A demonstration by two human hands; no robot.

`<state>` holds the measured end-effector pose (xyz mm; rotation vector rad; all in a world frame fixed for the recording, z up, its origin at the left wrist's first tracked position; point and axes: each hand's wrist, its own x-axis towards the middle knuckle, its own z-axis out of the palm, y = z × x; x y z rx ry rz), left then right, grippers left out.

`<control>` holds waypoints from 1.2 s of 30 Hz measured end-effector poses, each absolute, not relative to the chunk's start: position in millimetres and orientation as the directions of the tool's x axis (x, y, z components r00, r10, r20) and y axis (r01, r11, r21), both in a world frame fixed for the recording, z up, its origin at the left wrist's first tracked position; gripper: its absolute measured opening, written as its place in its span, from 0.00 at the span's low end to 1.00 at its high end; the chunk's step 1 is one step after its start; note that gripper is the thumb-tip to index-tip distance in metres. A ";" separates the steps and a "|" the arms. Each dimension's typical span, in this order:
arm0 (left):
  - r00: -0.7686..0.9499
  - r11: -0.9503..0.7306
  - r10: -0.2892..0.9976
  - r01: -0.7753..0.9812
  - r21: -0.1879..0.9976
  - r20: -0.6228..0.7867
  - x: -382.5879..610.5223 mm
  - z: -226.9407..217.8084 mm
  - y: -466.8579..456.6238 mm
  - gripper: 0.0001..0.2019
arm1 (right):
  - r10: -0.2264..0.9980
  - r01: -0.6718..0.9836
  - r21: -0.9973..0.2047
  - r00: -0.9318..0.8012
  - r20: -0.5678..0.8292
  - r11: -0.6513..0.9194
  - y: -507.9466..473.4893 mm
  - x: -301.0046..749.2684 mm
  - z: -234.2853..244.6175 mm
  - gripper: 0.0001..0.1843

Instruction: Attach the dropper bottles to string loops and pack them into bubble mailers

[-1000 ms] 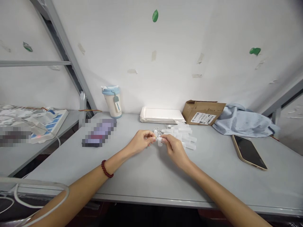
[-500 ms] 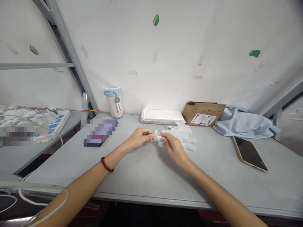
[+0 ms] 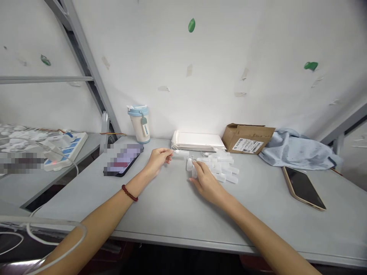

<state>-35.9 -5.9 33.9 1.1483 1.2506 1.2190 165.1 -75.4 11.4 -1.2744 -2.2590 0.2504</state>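
Note:
Between the thumb and fingers of my left hand (image 3: 159, 161) is one end of a small translucent white plastic piece (image 3: 182, 152). It is narrow, has a thin loop, and points to the right. My right hand (image 3: 208, 181) rests at the near left side of a pile of similar translucent plastic pieces (image 3: 226, 168), thumb apart from the fingers. Several of these have thin wire-like loops at their left ends. Part of the pile is hidden behind the right hand, and the pieces' exact kind is hard to make out.
Behind the pile lies a flat white packet (image 3: 199, 140), beside an open cardboard box (image 3: 248, 138) and light blue cloth (image 3: 298, 149). A phone (image 3: 304, 188) lies right; another phone (image 3: 124, 159) and a lidded cup (image 3: 140, 124) are left. A white cable (image 3: 83, 233) loops over my left forearm.
My hands have come apart. The left has moved left with one plastic piece, while the right has stayed by the pile and its fingers have loosened.

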 end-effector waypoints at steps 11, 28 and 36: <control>-0.101 0.213 0.972 -0.017 0.977 -0.214 -28.9 21.8 -2.7 0.08 | 0.857 0.794 -0.327 -0.451 0.248 0.512 -80.6 164.0 16.7 0.14; -0.007 -0.095 0.995 0.260 0.961 0.100 -26.1 29.0 -10.7 0.12 | 0.881 0.636 -0.639 -0.147 0.450 0.433 -69.8 175.1 29.7 0.06; 0.330 -0.216 0.935 0.230 0.949 0.133 -15.8 42.6 -34.7 0.13 | 0.937 0.388 -0.872 0.052 0.344 0.299 -68.8 179.3 38.1 0.16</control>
